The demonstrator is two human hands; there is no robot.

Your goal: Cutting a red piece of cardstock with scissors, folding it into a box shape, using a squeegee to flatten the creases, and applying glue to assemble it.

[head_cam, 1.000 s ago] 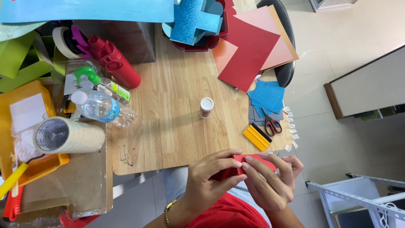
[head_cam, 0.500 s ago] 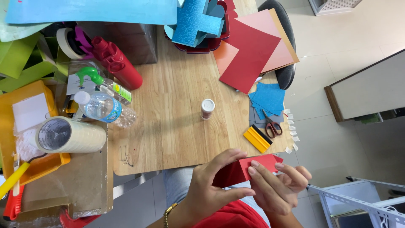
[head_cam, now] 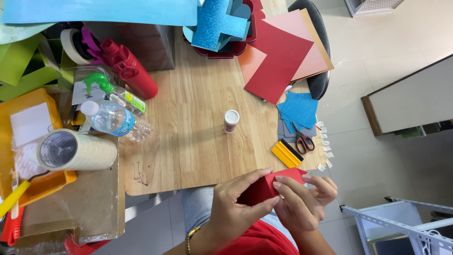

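Both my hands hold a folded piece of red paper [head_cam: 265,185] just in front of the near edge of the wooden table [head_cam: 198,141]. My left hand [head_cam: 236,203] grips its left side, thumb and fingers wrapped around the fold. My right hand [head_cam: 302,200] pinches the right part from above, fingertips pressing on the paper. A gold bracelet sits on my left wrist.
On the table stand a small white-capped glue tube [head_cam: 231,120], a yellow scraper [head_cam: 287,154], red-handled scissors [head_cam: 303,140], blue paper pieces [head_cam: 299,108] and red and pink sheets [head_cam: 283,61]. At left lie a tape roll [head_cam: 75,150], a water bottle [head_cam: 113,119] and a red bottle [head_cam: 130,68].
The red paper has been turned and folded further between my hands, which shifted slightly; my fingers now press closer together on it.
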